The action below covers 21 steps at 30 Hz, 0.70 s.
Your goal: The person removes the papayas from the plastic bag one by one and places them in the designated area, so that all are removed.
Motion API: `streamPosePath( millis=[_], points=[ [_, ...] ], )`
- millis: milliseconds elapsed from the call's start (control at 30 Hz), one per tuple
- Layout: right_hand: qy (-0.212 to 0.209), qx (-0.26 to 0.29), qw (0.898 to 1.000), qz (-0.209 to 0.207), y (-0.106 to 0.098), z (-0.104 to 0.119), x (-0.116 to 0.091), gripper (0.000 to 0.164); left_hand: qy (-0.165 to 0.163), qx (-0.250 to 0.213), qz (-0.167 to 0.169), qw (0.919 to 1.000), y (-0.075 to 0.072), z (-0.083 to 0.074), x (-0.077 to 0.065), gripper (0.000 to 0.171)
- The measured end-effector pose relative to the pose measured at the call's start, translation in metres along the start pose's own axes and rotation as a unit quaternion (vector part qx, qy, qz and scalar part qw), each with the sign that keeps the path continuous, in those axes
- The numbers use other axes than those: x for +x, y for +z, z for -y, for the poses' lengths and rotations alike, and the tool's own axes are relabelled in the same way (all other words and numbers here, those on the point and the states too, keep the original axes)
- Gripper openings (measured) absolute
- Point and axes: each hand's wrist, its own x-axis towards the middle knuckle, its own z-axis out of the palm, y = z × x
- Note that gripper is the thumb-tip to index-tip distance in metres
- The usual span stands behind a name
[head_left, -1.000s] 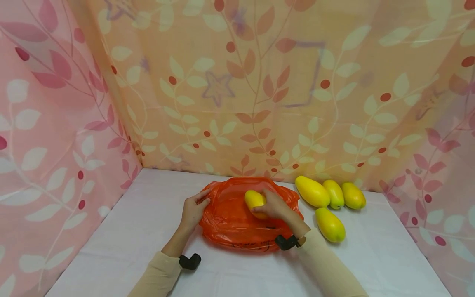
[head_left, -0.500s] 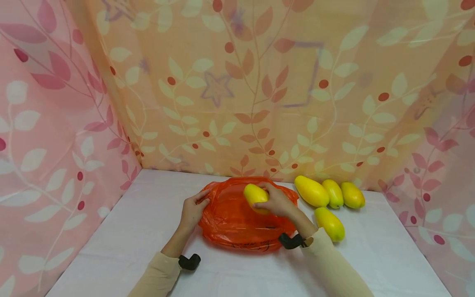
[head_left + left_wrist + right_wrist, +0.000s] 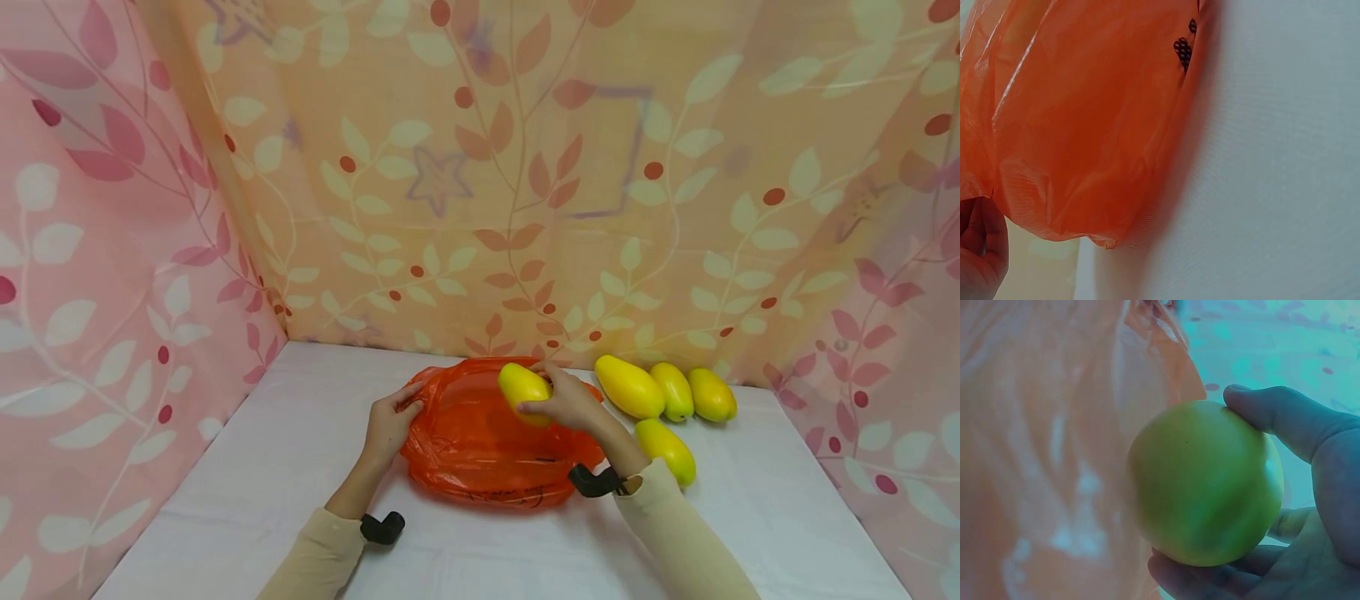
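Observation:
A thin orange-red plastic bag [image 3: 480,467] with black print lies spread on the white table. My left hand [image 3: 388,425] pinches the bag's left edge, its curled fingers at the rim. In the left wrist view, part of that left hand [image 3: 982,250] shows at the bag's lower corner. Over the bag's right half, my right hand [image 3: 573,404] holds a smooth yellow papaya [image 3: 522,386], its narrow end tilted up and left. The right wrist view shows this papaya [image 3: 1204,481] greenish, between thumb and fingers, beside the bag [image 3: 1054,444].
Several more yellow papayas [image 3: 630,387] lie to the right of the bag; the nearest papaya [image 3: 667,454] is close to my right forearm. Flower-patterned cloth [image 3: 480,167] walls the table [image 3: 247,467] at the back and sides. Each wrist carries a black camera mount [image 3: 382,527].
My right hand has lifted the papaya slightly up and to the right over the bag. The left hand stays at the bag's edge.

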Motion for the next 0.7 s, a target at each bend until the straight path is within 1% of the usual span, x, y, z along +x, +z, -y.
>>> streamPosePath(
  millis=[267, 433, 700],
  points=[
    [-0.002, 0.003, 1.0, -0.008, 0.0007, -0.0031, 0.0004, 0.068, 0.003, -0.006, 0.004, 1.0, -0.0003, 0.0, 0.0, 0.037],
    [-0.005, 0.007, 1.0, -0.003, 0.0014, -0.0024, -0.0012, 0.067, 0.0, -0.002, 0.008, 1.0, -0.0005, 0.0028, 0.0002, 0.037],
    [-0.01, 0.007, 1.0, -0.001, 0.0018, -0.0056, -0.0022, 0.068, 0.001, 0.005, 0.008, 1.0, -0.0005, 0.0014, -0.0009, 0.037]
  ],
)
